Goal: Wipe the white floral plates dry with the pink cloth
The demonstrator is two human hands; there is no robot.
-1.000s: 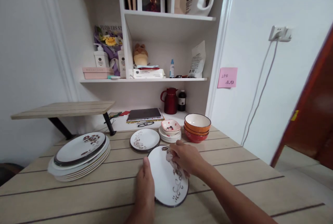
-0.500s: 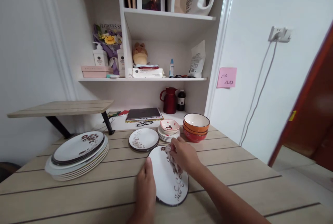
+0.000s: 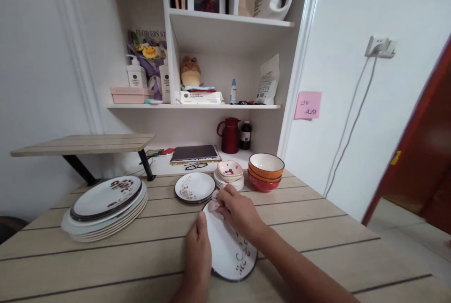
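A white plate [image 3: 225,251] with a dark rim and brown floral pattern is tilted up above the wooden table in front of me. My left hand [image 3: 199,242] grips its left edge, thumb on the face and the other fingers hidden behind. Pinched in my right hand [image 3: 239,211] is a pale, crumpled cloth [image 3: 213,201], pressed on the plate's far upper edge. Part of the pattern is covered by this hand. Just beyond lies a short stack of smaller matching plates [image 3: 194,186].
At left, large plates [image 3: 105,197] are stacked near a raised wooden stand [image 3: 84,143]. Small dishes [image 3: 229,171] and stacked bowls [image 3: 266,171] stand at the back right. Behind are a laptop [image 3: 195,152], glasses [image 3: 196,166], a red jug [image 3: 230,136] and a dark bottle [image 3: 245,135].
My right hand has moved the cloth left and slightly up, from the patterned right side of the plate to its far upper edge. My left hand keeps its grip.
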